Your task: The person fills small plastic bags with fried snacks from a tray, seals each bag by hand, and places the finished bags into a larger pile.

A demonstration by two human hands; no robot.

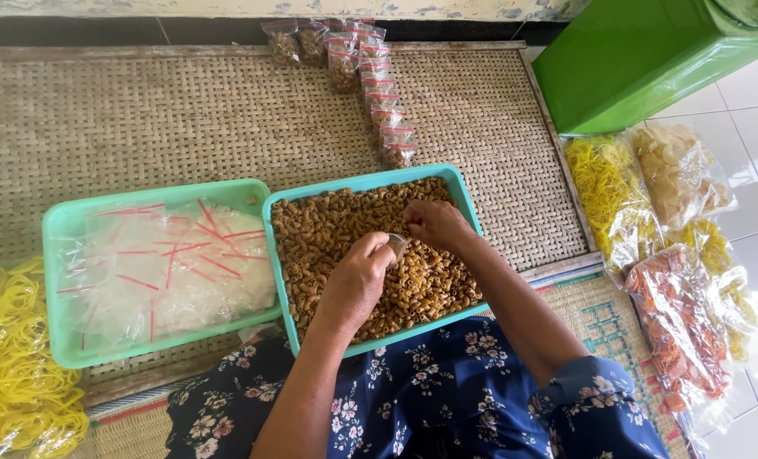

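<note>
A turquoise tray (468, 200) in front of me is full of brown curved snack pieces (328, 225). My left hand (357, 280) is over the tray, holding a small clear bag (397, 245) at its mouth. My right hand (437, 224) is just beside it, fingers bunched over the snack pieces next to the bag's opening. A second turquoise tray (64, 280) on the left holds a heap of empty clear bags (162, 272) with red strips.
A row of filled small bags (377, 89) lies on the woven mat (141, 119) beyond the trays. Yellow rubber bands (13, 357) pile at the left. Big bags of yellow and orange snacks (668, 246) lie right, by a green container (642, 59).
</note>
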